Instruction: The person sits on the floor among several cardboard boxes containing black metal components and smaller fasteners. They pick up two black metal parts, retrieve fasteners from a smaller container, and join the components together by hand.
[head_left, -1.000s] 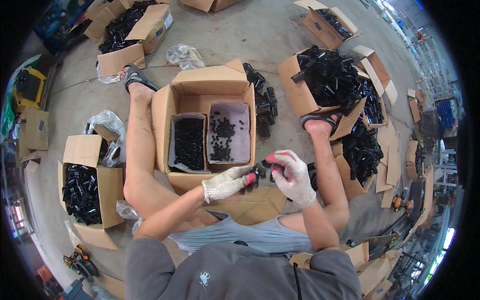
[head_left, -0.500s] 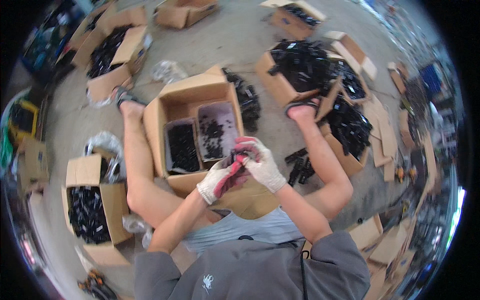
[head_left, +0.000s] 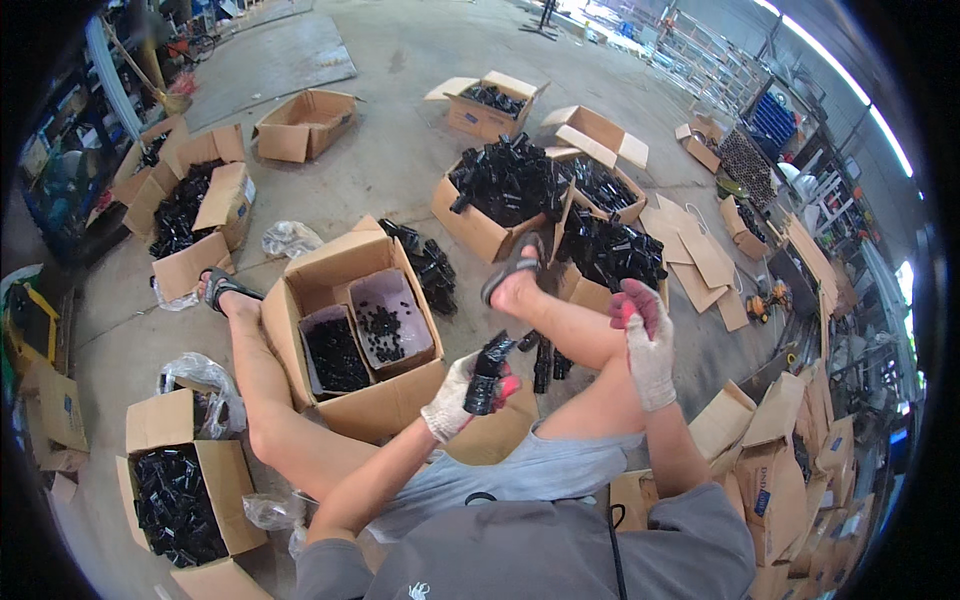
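Observation:
My left hand (head_left: 452,398), in a white glove with red-coated fingers, is closed around a shiny black tubular plastic piece (head_left: 487,376), held tilted above my lap. My right hand (head_left: 647,345), gloved the same way, is raised over my right thigh with its fingers loosely apart and nothing visible in them. Between my legs stands an open cardboard box (head_left: 405,392). Inside it sit two shallow trays: one tray (head_left: 312,322) is thickly covered with small black parts, while the other tray (head_left: 405,340) has them scattered over a pale bottom.
A carton (head_left: 470,222) heaped with black tubes stands beyond my right foot. More tubes (head_left: 428,268) lie on the floor by the middle box. At my left are a filled carton (head_left: 225,480) and clear plastic bags (head_left: 292,238). Flattened cardboard (head_left: 690,250) lies at right.
My hands have separated: the right moved away to the right and opened, while the left keeps the black tubular piece. The head view has tilted up, showing more floor ahead.

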